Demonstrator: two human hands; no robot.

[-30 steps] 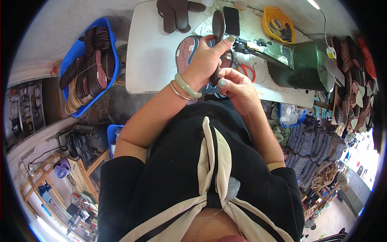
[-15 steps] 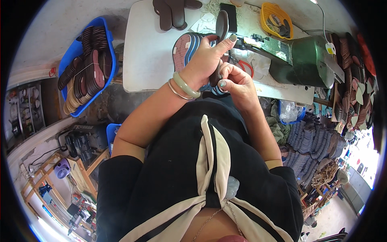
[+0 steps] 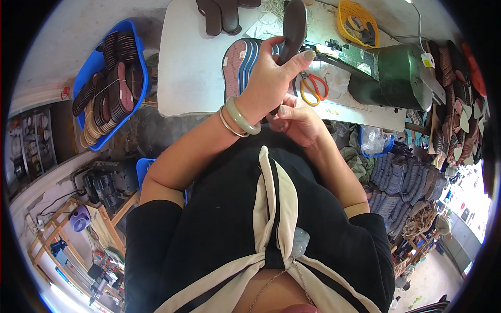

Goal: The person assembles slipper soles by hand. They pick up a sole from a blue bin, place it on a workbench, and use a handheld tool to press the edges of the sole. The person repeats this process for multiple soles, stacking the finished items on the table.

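My left hand [image 3: 269, 78], with bangles at the wrist, is closed around the middle of a dark brown shoe sole [image 3: 295, 26]. The sole stands tilted above the table, one broad face partly turned into view. Below it, my right hand [image 3: 301, 119] has its thumb and fingers pinched at the sole's near end, mostly hidden by my left hand. Behind my left hand lies a fanned row of pinkish soles with blue edges [image 3: 233, 65]. Scissors [image 3: 313, 89] with red and yellow handles rest on the table just right of my hands.
The white table [image 3: 182, 78] carries more brown soles [image 3: 229, 18], a yellow basket [image 3: 342, 23] and a green machine [image 3: 403, 78] at the right. A blue crate [image 3: 140, 86] full of soles stands left. Stacks of grey pieces [image 3: 391, 177] sit below right.
The sole has turned to show more of its face. My right hand has moved down and slightly left along it, and the scissors now show fully.
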